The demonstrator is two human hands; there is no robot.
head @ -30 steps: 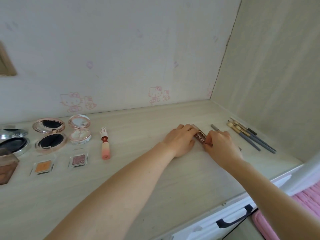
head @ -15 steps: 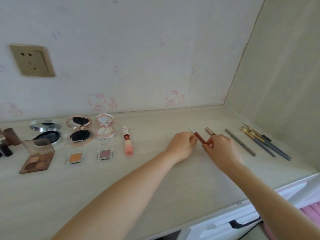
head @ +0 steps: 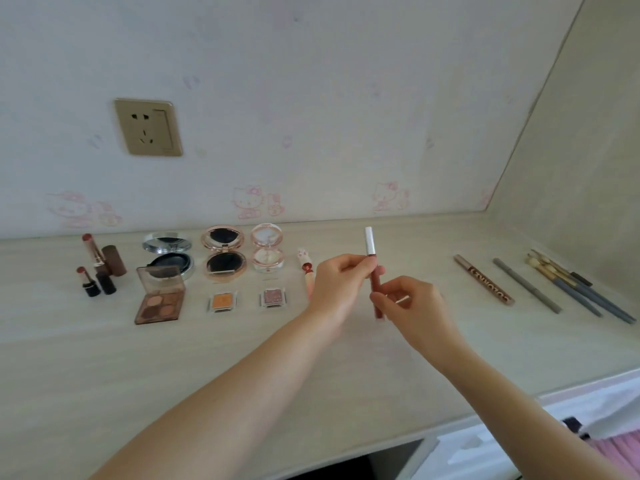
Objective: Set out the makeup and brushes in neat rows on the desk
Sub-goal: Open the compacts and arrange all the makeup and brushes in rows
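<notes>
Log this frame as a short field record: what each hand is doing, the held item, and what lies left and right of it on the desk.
left hand: pinches upper part of lip gloss tube
right hand: grips lower part
lip gloss tube: red, white cap, upright, above desk
left of it: compacts, eyeshadow palette, lipsticks
right of it: brown tube, grey pencil, brushes

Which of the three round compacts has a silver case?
The leftmost compact, behind the eyeshadow palette; the middle compact and right compact have rose-gold or pink cases.

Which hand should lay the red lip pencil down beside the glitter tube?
Probably the right hand: it pinches the red lip pencil's lower end and sits nearer the glitter tube. The left hand is farther away.
</notes>
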